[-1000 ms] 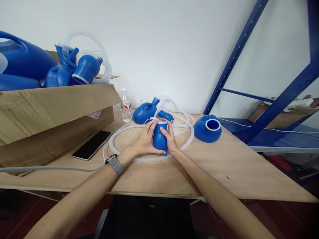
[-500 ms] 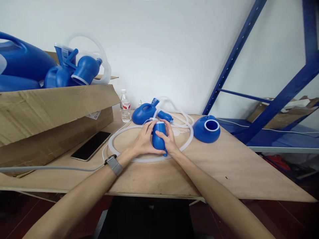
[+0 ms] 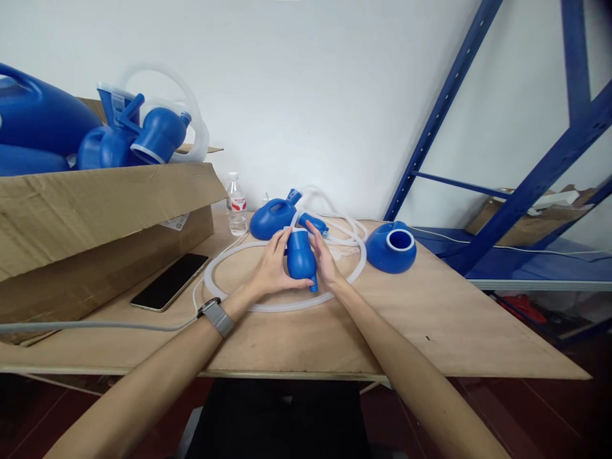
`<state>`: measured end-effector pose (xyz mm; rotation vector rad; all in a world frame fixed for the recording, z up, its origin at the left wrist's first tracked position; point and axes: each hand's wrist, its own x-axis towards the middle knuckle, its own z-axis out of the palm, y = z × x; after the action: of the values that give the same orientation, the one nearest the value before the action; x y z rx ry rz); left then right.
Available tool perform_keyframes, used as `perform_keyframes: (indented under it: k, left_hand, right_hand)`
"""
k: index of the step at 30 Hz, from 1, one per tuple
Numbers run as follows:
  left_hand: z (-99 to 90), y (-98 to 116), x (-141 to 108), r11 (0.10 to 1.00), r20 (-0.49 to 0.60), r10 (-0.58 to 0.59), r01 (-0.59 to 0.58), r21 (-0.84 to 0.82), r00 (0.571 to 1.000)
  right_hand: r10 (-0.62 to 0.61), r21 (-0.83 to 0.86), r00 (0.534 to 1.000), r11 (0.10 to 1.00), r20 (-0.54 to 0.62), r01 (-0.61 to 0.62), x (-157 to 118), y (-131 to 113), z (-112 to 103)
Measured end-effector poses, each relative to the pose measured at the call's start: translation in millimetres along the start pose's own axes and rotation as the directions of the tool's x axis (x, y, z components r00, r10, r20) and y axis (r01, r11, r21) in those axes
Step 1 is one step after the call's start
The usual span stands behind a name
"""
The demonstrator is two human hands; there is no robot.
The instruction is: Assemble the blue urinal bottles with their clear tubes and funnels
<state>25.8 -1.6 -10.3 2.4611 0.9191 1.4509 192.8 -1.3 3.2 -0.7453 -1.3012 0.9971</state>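
A rounded blue plastic urinal cup (image 3: 301,255) with a white rim and a narrow spout is tilted in front of me, its spout pointing down toward me. My left hand (image 3: 275,268) grips it from the left, thumb under the bulge and fingers near the rim. Beside its right flank is my right hand (image 3: 325,258), fingers straight; whether the palm touches the cup I cannot tell. A clear hose (image 3: 287,306) loops on the table around both hands. Just behind lie a blue urinal bottle with a handle (image 3: 273,220) and a smaller blue cup (image 3: 313,223).
An open-necked blue bottle (image 3: 391,255) lies to the right on the wooden table (image 3: 382,325). At left are a phone (image 3: 169,282), a water bottle (image 3: 236,205) and a cardboard box (image 3: 109,204) with blue bottles. A blue metal rack (image 3: 440,115) stands at right.
My right thumb has come off the front of the cup and the right fingers have straightened. The cup is turned slightly, still in my left hand. The view has shifted a little.
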Motion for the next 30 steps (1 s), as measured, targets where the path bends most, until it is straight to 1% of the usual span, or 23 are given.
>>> perform_keyframes:
  k: [1, 2, 3, 4, 5, 6, 7, 8, 9, 10, 13, 14, 16, 19, 21, 24, 25, 26, 27, 28, 29, 30]
  left_hand:
    - [0.3, -0.2, 0.2, 1.000, -0.001, -0.004, 0.004, -0.008, 1.000]
    - [0.4, -0.3, 0.5, 1.000, -0.005, -0.011, 0.011, -0.014, 1.000]
    - [0.5, -0.4, 0.7, 1.000, -0.014, -0.024, 0.024, -0.019, 1.000]
    - [0.6, -0.7, 0.9, 0.999, -0.027, -0.045, 0.044, -0.022, 0.999]
    - [0.8, -1.2, 1.1, 0.997, -0.043, -0.069, 0.068, -0.025, 0.997]
    - [1.1, -2.0, 1.2, 0.995, -0.062, -0.094, 0.093, -0.027, 0.994]
    - [1.5, -3.1, 1.3, 0.993, -0.083, -0.120, 0.118, -0.028, 0.989]
    - [2.0, -4.3, 1.4, 0.989, -0.104, -0.144, 0.142, -0.029, 0.984]
    - [2.5, -5.6, 1.5, 0.986, -0.124, -0.164, 0.162, -0.029, 0.979]
    - [3.0, -6.7, 1.6, 0.984, -0.140, -0.179, 0.176, -0.031, 0.974]
    - [4.0, -8.9, 1.6, 0.980, -0.150, -0.199, 0.195, -0.040, 0.968]
    - [4.2, -9.0, 1.5, 0.980, -0.143, -0.198, 0.194, -0.043, 0.970]
    - [4.3, -8.1, 1.0, 0.982, -0.113, -0.188, 0.183, -0.053, 0.976]
    - [3.9, -5.3, -0.2, 0.986, -0.046, -0.154, 0.150, -0.076, 0.987]
    - [3.3, -3.0, -1.1, 0.988, 0.002, -0.126, 0.126, -0.089, 0.992]
    - [1.8, 0.1, -2.3, 0.991, 0.068, -0.080, 0.087, -0.099, 0.994]
    - [1.1, 1.0, -2.6, 0.993, 0.083, -0.059, 0.067, -0.097, 0.995]
    - [0.3, 1.8, -2.8, 0.995, 0.092, -0.036, 0.045, -0.090, 0.995]
    - [-0.6, 2.5, -3.0, 0.997, 0.096, -0.014, 0.022, -0.079, 0.995]
    - [-1.5, 3.2, -3.2, 0.998, 0.100, 0.006, 0.000, -0.066, 0.995]
    - [-2.4, 3.7, -3.4, 0.999, 0.107, 0.023, -0.018, -0.051, 0.994]
    - [-3.2, 4.2, -3.6, 0.999, 0.117, 0.038, -0.034, -0.036, 0.992]
  right_hand:
    - [-0.011, -0.122, 1.000, 0.992, 0.007, 0.012, 2.8, 1.7, -8.2]
    - [-0.028, -0.285, 0.999, 0.958, 0.015, 0.031, 4.8, 3.9, -17.4]
    - [-0.039, -0.469, 0.999, 0.882, 0.029, 0.048, 6.1, 6.7, -26.9]
    - [-0.030, -0.639, 0.999, 0.768, 0.039, 0.048, 6.6, 9.8, -36.2]
    - [0.013, -0.778, 0.999, 0.628, 0.039, 0.022, 6.6, 13.0, -44.4]
    - [0.075, -0.876, 0.997, 0.483, 0.022, -0.017, 6.2, 16.1, -51.1]
    - [0.140, -0.932, 0.990, 0.358, -0.006, -0.057, 5.8, 18.7, -56.0]
    - [0.196, -0.960, 0.980, 0.266, -0.036, -0.089, 5.5, 20.8, -59.1]
    - [0.234, -0.972, 0.971, 0.209, -0.058, -0.108, 5.4, 22.3, -60.6]
    - [0.252, -0.976, 0.965, 0.184, -0.067, -0.116, 5.6, 23.1, -61.1]
    - [0.236, -0.978, 0.970, 0.178, -0.065, -0.109, 7.0, 23.0, -61.7]
    - [0.219, -0.977, 0.973, 0.184, -0.070, -0.112, 7.5, 22.7, -62.9]
    - [0.182, -0.963, 0.980, 0.240, -0.081, -0.124, 8.6, 22.6, -67.6]
    - [0.148, -0.913, 0.987, 0.389, -0.067, -0.120, 11.3, 23.5, -74.4]
    - [0.129, -0.867, 0.991, 0.489, -0.034, -0.094, 14.8, 24.2, -73.5]
    - [0.077, -0.758, 0.997, 0.651, 0.005, -0.046, 21.2, 24.9, -61.2]
    - [0.058, -0.701, 0.998, 0.712, 0.002, -0.040, 22.9, 24.8, -55.4]
    - [0.045, -0.601, 0.999, 0.798, -0.020, -0.048, 24.0, 24.5, -49.8]
    - [0.047, -0.444, 0.997, 0.893, -0.061, -0.069, 24.5, 23.9, -44.7]
    - [0.071, -0.235, 0.991, 0.967, -0.112, -0.096, 24.6, 22.8, -40.8]
    - [0.116, -0.002, 0.979, 0.993, -0.167, -0.118, 24.2, 21.3, -38.3]
    - [0.176, 0.212, 0.962, 0.968, -0.209, -0.131, 23.4, 19.3, -37.3]
